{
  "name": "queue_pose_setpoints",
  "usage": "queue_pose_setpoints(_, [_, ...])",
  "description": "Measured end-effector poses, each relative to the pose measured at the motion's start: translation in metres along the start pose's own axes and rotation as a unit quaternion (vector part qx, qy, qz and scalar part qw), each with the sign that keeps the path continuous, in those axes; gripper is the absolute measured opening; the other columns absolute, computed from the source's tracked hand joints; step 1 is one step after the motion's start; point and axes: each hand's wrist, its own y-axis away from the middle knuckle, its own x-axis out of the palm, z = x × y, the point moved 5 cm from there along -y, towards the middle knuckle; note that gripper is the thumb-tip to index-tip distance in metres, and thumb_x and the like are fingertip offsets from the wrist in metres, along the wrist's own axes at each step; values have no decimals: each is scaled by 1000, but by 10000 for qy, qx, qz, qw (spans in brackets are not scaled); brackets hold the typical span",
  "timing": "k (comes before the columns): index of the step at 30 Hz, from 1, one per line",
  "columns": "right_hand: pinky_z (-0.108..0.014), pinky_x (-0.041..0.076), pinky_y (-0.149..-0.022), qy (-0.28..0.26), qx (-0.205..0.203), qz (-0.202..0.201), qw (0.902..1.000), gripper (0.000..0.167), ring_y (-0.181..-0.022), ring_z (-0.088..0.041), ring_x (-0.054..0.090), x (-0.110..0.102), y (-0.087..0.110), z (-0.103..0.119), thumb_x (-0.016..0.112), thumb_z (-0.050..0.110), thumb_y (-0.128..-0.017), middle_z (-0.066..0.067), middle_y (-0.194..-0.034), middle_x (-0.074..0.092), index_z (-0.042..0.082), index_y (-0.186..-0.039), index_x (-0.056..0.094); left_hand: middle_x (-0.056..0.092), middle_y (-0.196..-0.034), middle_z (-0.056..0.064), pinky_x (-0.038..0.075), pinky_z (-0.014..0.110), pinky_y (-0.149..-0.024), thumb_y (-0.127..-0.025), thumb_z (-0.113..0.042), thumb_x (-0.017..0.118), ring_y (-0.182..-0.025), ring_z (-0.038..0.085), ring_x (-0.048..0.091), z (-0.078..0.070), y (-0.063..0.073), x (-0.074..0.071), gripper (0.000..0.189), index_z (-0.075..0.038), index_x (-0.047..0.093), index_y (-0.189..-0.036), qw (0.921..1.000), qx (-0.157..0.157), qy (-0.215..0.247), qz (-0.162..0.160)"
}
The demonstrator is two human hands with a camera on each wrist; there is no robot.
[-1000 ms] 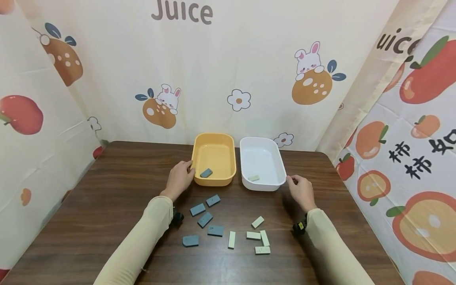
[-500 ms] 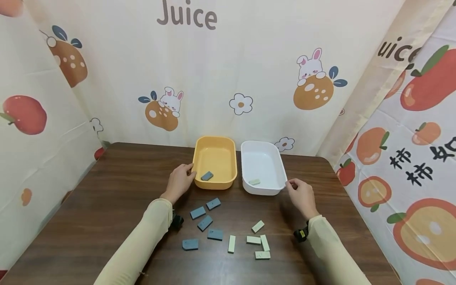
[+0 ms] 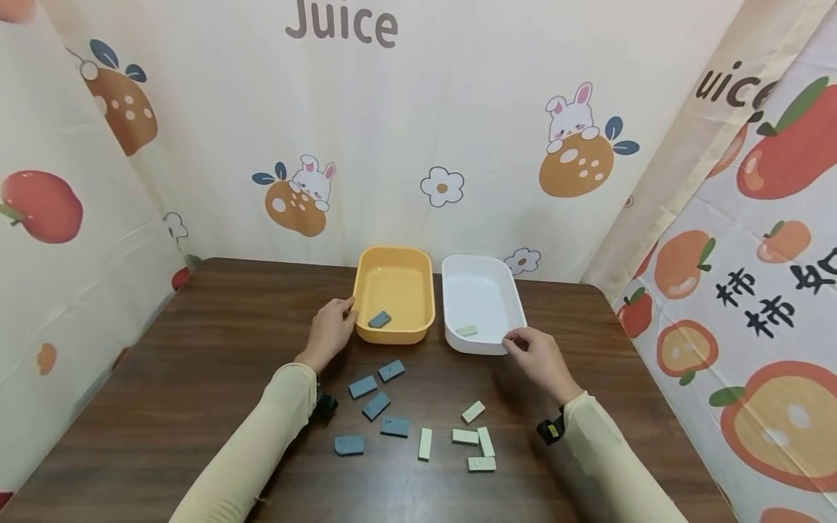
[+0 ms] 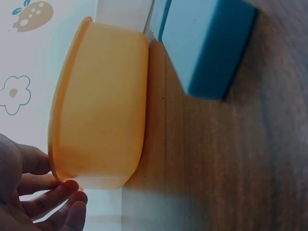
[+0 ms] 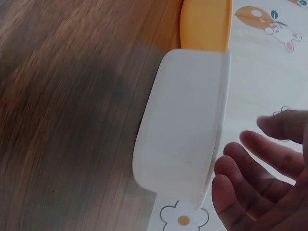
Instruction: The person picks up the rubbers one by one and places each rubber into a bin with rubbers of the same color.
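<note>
At its front left corner, the yellow tray [image 3: 395, 290] is gripped by my left hand [image 3: 329, 330], whose thumb and fingers meet at the rim in the left wrist view. Inside this tray lies one blue block [image 3: 379, 319]. To its right stands the white tray [image 3: 482, 290] with one pale green block [image 3: 467, 330] in it. My right hand [image 3: 539, 359] is by the white tray's front right corner. In the right wrist view its fingers [image 5: 233, 166] are loosely bent, hold nothing and look apart from the tray wall.
Several blue blocks [image 3: 395, 427] are scattered on the brown table [image 3: 196, 363] in front of the yellow tray. Several pale green blocks [image 3: 465, 436] lie farther right, two of them nearly touching. A printed curtain [image 3: 392, 109] hangs behind the trays.
My right hand has shifted left from the white tray's right side to near its front corner. The left hand, trays and blocks stay in place; the head view tilts slightly.
</note>
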Motion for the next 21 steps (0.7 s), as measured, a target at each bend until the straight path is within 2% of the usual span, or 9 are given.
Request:
queue_pose_setpoints(5, [-27, 47, -67, -23, -314, 356, 9989, 13, -76, -15, 55, 8, -1, 11, 67, 16, -90, -4, -86, 67, 6, -97, 72, 62, -126, 18, 48, 45, -80, -98, -18, 55, -97, 31, 61, -1, -3, -3, 42, -3, 55, -137, 10000, 39, 24, -75])
queue_pose_setpoints(10, [-24, 47, -66, 10, -713, 766, 9945, 10, -75, -11, 55, 18, 1, 19, 70, 16, -88, 0, -84, 65, 9, -94, 73, 63, -124, 18, 49, 45, -79, -98, -18, 55, -94, 30, 61, -3, -5, -5, 42, -2, 56, -136, 9999, 118, -71, -93])
queue_pose_setpoints(21, [-25, 49, -72, 240, -1416, 1637, 9760, 10, -81, -8, 58, 39, 10, 24, 72, 12, -85, 3, -90, 66, 9, -95, 74, 63, -122, 17, 50, 44, -80, -98, -19, 55, -96, 30, 61, -1, -1, -1, 42, -3, 56, -136, 10000, 67, -20, -39])
